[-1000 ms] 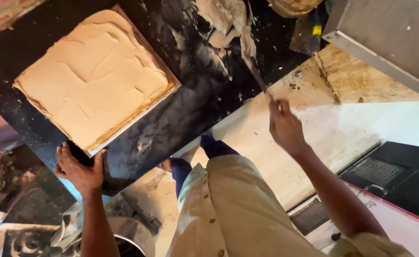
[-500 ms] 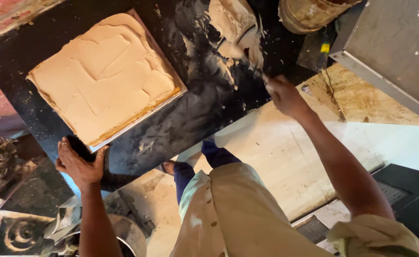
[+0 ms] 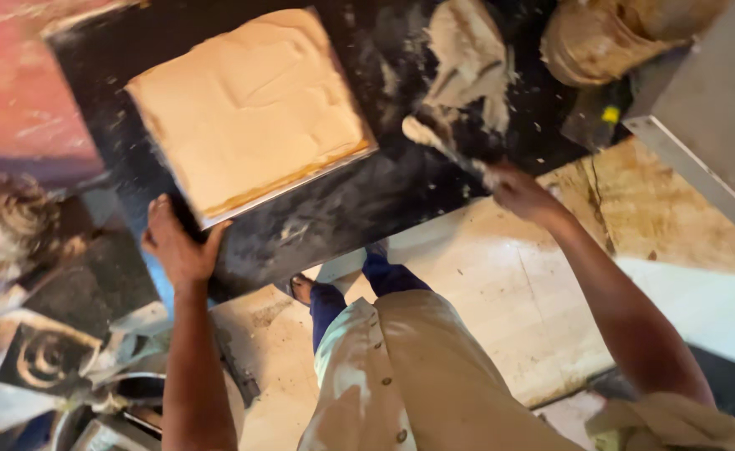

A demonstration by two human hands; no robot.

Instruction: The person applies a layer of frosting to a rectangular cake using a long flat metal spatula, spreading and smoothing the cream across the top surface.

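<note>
Black worktop (image 3: 359, 209), smeared grey, running off the top edge; bare strip along its near edge. Square tile (image 3: 250, 108) coated in tan paste lying flat on it, corners set diagonally, near corner just over the worktop's edge. Paste-caked bucket (image 3: 584, 42) at upper right, contents unclear. Grey paste heap (image 3: 467, 50) between tile and bucket. Left hand (image 3: 179, 246) gripping the tile's near corner, fingers wrapped. Right hand (image 3: 522, 194) closed around a trowel (image 3: 438, 142), blade slanting up-left into the heap.

head camera, looking steeply down, close
</note>
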